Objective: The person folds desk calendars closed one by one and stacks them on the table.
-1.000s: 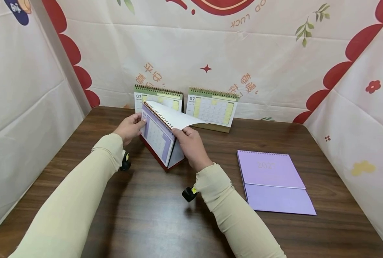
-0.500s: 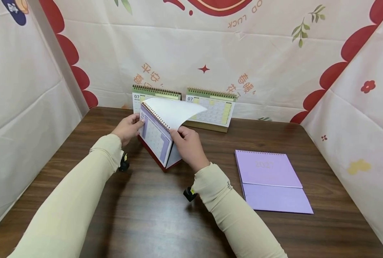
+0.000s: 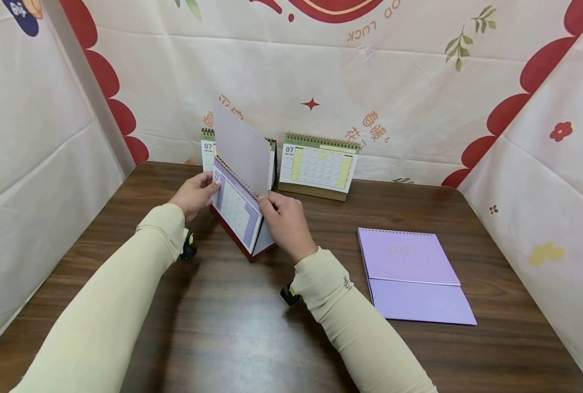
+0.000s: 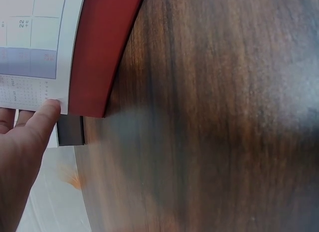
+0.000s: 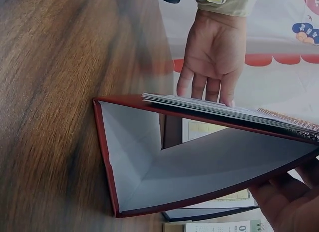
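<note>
A desk calendar (image 3: 235, 213) with a purple-bordered "02" page and a red stand (image 4: 102, 52) is angled on the table between both hands. My left hand (image 3: 193, 195) grips its left edge, thumb on the front page, fingers behind. At the upper right corner, by the spiral binding, my right hand (image 3: 287, 224) pinches the calendar, thumb in front. One loose page (image 3: 242, 144) stands up from the binding, its plain side towards me. In the right wrist view, the hollow triangular stand (image 5: 149, 177) shows from its end, the right hand's fingers against its back panel.
Behind stand two green-topped desk calendars showing "07": one (image 3: 318, 164) in sight, the other (image 3: 207, 147) mostly covered by the raised page. A purple 2027 calendar (image 3: 409, 259) lies flat at the right of the brown wooden table (image 3: 232, 338). Printed cloth (image 3: 394, 65) encloses the table.
The loose page, earlier drooping back over the binding towards the right, has swung up to stand upright. Both hands keep their hold on the calendar, nearly still.
</note>
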`<move>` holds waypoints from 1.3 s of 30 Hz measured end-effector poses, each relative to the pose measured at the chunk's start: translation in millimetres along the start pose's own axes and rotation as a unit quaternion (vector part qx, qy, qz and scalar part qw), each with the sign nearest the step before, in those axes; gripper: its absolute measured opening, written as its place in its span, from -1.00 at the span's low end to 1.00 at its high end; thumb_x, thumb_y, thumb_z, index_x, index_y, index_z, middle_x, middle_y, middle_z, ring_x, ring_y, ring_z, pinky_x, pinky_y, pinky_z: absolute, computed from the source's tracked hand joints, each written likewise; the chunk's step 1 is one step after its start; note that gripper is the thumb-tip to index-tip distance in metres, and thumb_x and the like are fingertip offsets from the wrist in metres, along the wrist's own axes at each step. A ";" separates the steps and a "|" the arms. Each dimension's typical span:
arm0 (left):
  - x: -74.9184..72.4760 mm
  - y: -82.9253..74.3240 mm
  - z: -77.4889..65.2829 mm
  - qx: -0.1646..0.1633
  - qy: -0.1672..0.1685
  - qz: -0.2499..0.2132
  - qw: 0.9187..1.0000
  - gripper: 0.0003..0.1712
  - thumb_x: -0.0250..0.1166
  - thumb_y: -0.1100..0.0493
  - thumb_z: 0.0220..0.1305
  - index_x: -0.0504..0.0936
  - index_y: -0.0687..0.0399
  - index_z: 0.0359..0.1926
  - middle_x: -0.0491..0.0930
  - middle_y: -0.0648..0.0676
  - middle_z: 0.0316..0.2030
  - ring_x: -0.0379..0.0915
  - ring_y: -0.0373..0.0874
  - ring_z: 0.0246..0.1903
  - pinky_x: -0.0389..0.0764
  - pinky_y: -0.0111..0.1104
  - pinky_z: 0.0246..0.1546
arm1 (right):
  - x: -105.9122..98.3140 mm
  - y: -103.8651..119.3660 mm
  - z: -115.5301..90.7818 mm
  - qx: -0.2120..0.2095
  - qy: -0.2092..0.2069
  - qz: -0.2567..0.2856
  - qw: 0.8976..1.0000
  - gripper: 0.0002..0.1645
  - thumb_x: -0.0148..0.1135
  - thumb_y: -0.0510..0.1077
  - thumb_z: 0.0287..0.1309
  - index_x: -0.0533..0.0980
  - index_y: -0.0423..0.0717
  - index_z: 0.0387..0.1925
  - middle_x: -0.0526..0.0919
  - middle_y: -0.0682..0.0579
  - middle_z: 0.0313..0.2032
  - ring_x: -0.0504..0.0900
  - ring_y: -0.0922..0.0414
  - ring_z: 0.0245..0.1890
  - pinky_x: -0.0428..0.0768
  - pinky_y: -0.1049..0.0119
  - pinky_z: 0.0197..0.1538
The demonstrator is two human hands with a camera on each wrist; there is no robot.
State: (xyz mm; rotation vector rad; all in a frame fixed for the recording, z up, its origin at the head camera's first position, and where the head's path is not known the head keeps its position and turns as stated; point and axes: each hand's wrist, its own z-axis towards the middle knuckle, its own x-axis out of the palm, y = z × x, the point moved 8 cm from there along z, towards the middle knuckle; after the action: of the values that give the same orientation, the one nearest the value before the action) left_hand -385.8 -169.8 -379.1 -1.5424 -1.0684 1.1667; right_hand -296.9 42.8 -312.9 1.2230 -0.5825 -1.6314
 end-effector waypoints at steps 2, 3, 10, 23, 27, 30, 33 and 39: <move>0.0 0.8 1.0 -0.002 -0.003 -0.005 1.000 -0.41 -0.02 0.10 0.57 0.15 0.14 0.51 0.23 0.22 0.34 0.14 0.03 0.30 0.21 0.00 0.34 | -0.2 0.2 -0.3 0.000 -0.002 -0.003 1.000 -0.56 0.06 -0.04 0.43 0.55 -0.11 -0.58 0.70 0.09 -0.42 0.54 0.25 -0.50 0.44 0.33 -0.58; -0.2 1.4 1.5 -0.004 -0.004 -0.007 1.000 -0.41 -0.02 0.10 0.57 0.15 0.14 0.51 0.24 0.21 0.34 0.15 0.02 0.30 0.21 0.00 0.34 | -0.3 0.5 -0.4 -0.001 -0.003 -0.005 1.000 -0.55 0.07 -0.04 0.43 0.54 -0.11 -0.59 0.70 0.09 -0.43 0.53 0.25 -0.51 0.43 0.33 -0.58; -2.3 2.5 3.0 -0.007 -0.005 0.002 1.000 -0.41 -0.01 0.09 0.57 0.17 0.13 0.50 0.25 0.21 0.34 0.17 0.03 0.29 0.24 0.00 0.33 | 0.7 0.1 -0.8 -0.007 -0.001 -0.011 1.000 -0.55 0.07 -0.04 0.43 0.50 -0.10 -0.61 0.70 0.10 -0.42 0.50 0.24 -0.52 0.35 0.35 -0.60; -22.3 -58.3 -0.4 0.015 0.014 0.052 0.998 -0.35 -0.15 -0.03 0.60 0.06 0.18 0.53 0.15 0.26 0.45 0.11 0.12 0.41 0.24 -0.04 0.34 | -0.8 4.4 -2.3 -0.030 0.002 -0.021 0.999 -0.57 0.10 -0.09 0.43 0.50 -0.12 -0.61 0.68 0.08 -0.43 0.50 0.23 -0.52 0.38 0.36 -0.57; -26.9 -83.2 -0.9 0.021 0.014 -0.019 0.999 -0.26 -0.41 -0.21 0.58 0.05 0.14 0.54 0.12 0.21 0.45 0.03 0.07 0.44 0.09 -0.05 0.41 | -1.2 2.9 -2.7 -0.027 -0.001 -0.023 0.999 -0.58 0.10 -0.09 0.43 0.52 -0.12 -0.59 0.68 0.08 -0.43 0.50 0.22 -0.51 0.40 0.36 -0.56; -27.9 -96.7 -1.7 0.035 0.009 -0.049 0.998 -0.17 -0.54 -0.31 0.51 0.10 0.10 0.51 0.18 0.15 0.40 0.08 0.03 0.41 0.06 -0.04 0.41 | -0.9 2.2 -2.6 -0.026 -0.001 -0.027 0.999 -0.57 0.10 -0.08 0.43 0.50 -0.09 -0.60 0.68 0.08 -0.43 0.49 0.22 -0.52 0.37 0.36 -0.57; -29.1 -105.9 -3.0 0.060 -0.017 -0.074 0.995 -0.18 -0.54 -0.33 0.51 0.27 0.07 0.40 0.32 0.09 0.25 0.21 -0.01 0.31 0.13 -0.06 0.37 | -1.1 2.1 -2.8 -0.026 -0.001 -0.025 0.999 -0.57 0.10 -0.08 0.43 0.49 -0.08 -0.61 0.68 0.08 -0.43 0.49 0.22 -0.52 0.36 0.36 -0.58; -36.0 -109.0 -5.4 0.074 -0.071 -0.131 0.986 -0.33 -0.45 -0.31 0.52 0.46 -0.01 -0.02 0.50 -0.06 -0.12 0.44 -0.16 -0.03 0.28 -0.18 0.18 | -2.1 2.2 -3.1 -0.031 -0.003 -0.025 0.999 -0.66 0.06 -0.08 0.43 0.70 -0.08 -0.35 0.71 0.06 -0.32 0.55 0.24 -0.46 0.44 0.37 -0.53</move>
State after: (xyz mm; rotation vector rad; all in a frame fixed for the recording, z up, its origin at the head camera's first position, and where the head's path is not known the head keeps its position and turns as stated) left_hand -399.6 -181.0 -265.6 -1.1787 -1.2097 1.1577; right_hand -293.1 44.3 -311.4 1.1965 -0.5046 -1.6832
